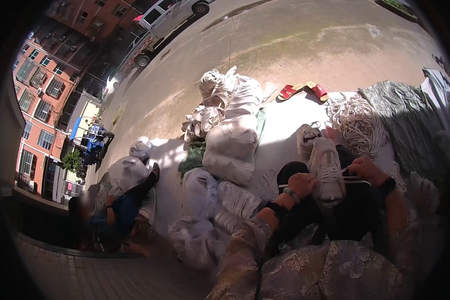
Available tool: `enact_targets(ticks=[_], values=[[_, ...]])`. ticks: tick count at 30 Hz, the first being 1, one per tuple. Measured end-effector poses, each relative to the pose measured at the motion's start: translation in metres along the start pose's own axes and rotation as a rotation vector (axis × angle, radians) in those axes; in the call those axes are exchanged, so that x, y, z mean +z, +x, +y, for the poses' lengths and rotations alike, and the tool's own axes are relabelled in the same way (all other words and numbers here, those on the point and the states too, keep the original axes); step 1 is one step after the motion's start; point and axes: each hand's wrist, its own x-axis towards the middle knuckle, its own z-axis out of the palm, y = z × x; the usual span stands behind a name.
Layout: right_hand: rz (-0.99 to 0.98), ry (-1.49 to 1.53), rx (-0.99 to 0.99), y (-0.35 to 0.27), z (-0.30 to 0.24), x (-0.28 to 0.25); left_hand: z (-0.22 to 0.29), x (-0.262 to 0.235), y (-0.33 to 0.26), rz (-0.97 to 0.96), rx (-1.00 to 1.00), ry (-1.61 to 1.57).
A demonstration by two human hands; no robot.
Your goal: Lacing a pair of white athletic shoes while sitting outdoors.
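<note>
A white lace-up sneaker (328,176) rests on my dark-trousered lap, its toe toward me. My left hand (303,185) is closed beside it on the left, gripping a white shoelace whose loose end shows past the fist. On the other side my right hand (367,170) pinches another stretch of lace, drawn out from the shoe's eyelets. Dark bands circle both wrists. Just beyond the sneaker sits another pale shoe (306,136), partly hidden by it. A heap of loose white laces (356,124) lies past my right hand.
Stuffed white bags (231,147) and bundles of white shoes (212,112) stand left of centre on a white sheet (291,116). Red slippers (317,91) lie at its far edge. A grey-green cloth (405,112) spreads at right. Another person (117,212) sits far left.
</note>
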Motion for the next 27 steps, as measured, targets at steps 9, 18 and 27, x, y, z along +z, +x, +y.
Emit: enact_targets(ticks=[9, 18, 27], values=[[-0.215, 0.156, -0.31, 0.029, 0.001, 0.037, -0.055, -0.077, -0.042, 0.133, -0.103, -0.011], [0.031, -0.143, -0.46, 0.026, 0.025, 0.054, -0.155, -0.157, -0.171, 0.064, -0.472, 0.11], [0.097, -0.621, -0.416, -0.016, 0.031, 0.038, -0.13, -0.152, -0.147, 0.016, -0.776, -0.589]])
